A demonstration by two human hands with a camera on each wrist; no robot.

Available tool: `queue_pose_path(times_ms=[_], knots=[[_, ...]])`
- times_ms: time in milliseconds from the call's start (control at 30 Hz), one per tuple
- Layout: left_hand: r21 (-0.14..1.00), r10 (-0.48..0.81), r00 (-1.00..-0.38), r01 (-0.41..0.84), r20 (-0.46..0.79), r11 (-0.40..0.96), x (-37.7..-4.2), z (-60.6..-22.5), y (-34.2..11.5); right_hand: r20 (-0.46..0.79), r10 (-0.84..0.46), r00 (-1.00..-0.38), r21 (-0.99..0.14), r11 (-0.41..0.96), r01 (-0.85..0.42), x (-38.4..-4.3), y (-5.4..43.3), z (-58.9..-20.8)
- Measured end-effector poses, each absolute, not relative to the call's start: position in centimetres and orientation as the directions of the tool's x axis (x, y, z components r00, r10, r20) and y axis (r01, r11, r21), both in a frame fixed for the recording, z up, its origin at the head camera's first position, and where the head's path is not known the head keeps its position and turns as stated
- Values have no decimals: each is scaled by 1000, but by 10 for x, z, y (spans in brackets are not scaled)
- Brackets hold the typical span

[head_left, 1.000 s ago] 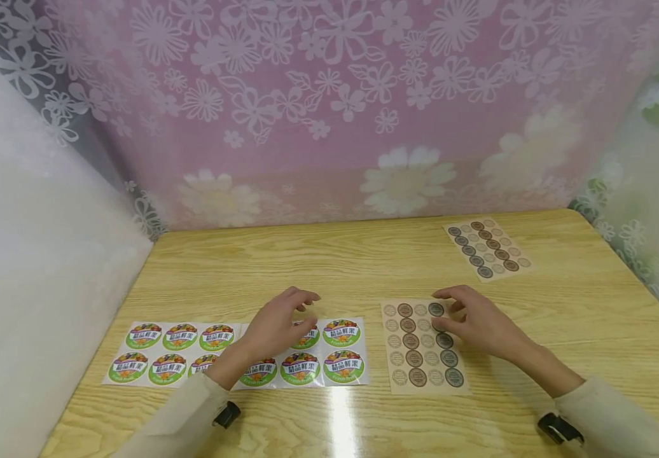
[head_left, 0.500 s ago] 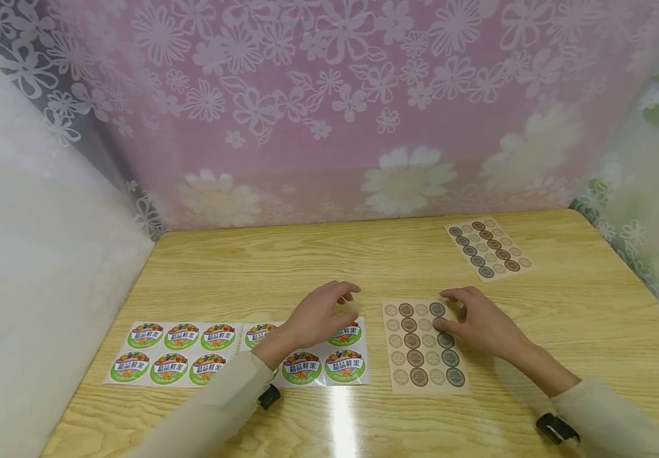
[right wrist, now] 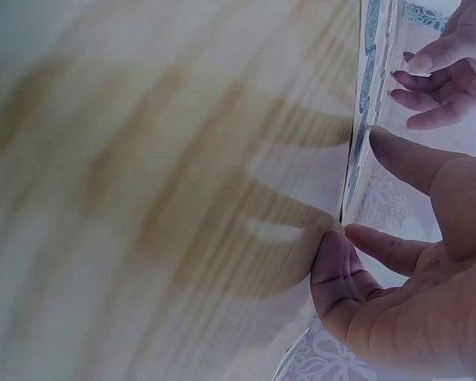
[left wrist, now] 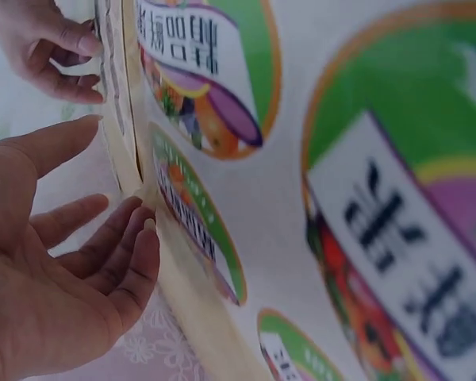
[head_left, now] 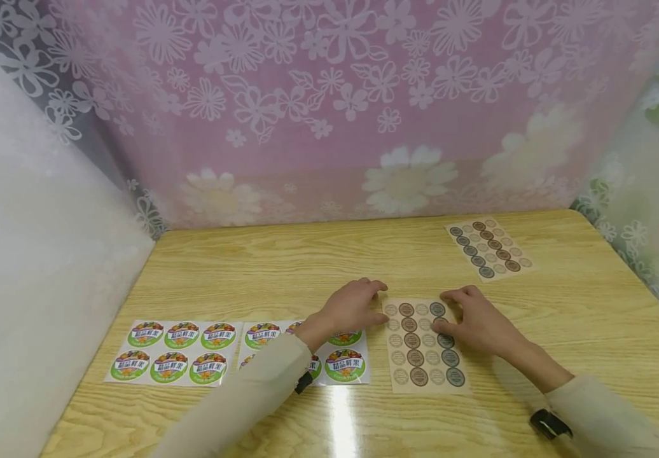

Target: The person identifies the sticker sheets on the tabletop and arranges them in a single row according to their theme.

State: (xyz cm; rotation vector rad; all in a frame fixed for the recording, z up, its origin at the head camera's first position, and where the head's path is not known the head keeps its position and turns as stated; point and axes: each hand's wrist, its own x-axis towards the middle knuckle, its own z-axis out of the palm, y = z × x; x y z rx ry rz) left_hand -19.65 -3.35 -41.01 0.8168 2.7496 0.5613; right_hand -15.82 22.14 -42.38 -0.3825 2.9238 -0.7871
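Observation:
A tan sheet of round stickers (head_left: 424,350), in grey, brown and pale columns, lies flat on the wooden table. At its upper left edge is my left hand (head_left: 352,308), thumb and fingers spread apart; contact with the sheet is hard to tell. My right hand (head_left: 481,324) rests at the upper right edge, thumb over the sheet and fingertips down at its border. The right wrist view shows those fingertips (right wrist: 329,254) touching the table beside the sheet. Under my left forearm lies a white sheet of fruit-label stickers (head_left: 346,367), partly hidden.
A second white fruit-label sheet (head_left: 172,352) lies further left, beside the first. Another tan sticker sheet (head_left: 490,248) lies at an angle near the back right. Floral curtains (head_left: 306,127) stand behind the table (head_left: 284,261) and on both sides.
My left hand has moved right, from above the fruit-label stickers to the tan sheet's left edge. The right hand has stayed nearly still, and the sheets have not visibly moved.

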Motion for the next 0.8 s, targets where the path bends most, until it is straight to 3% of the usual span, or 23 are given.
queue_pose_path(times_ms=[133, 800], knots=[[381, 533, -836, 455, -127, 805, -196, -412, -27, -30, -271, -962, -493, 841, -222, -160, 221, -424], [402, 481, -857, 381, -183, 832, -201, -415, -17, -113, -286, -952, -511, 838, -191, -168, 220, -418]])
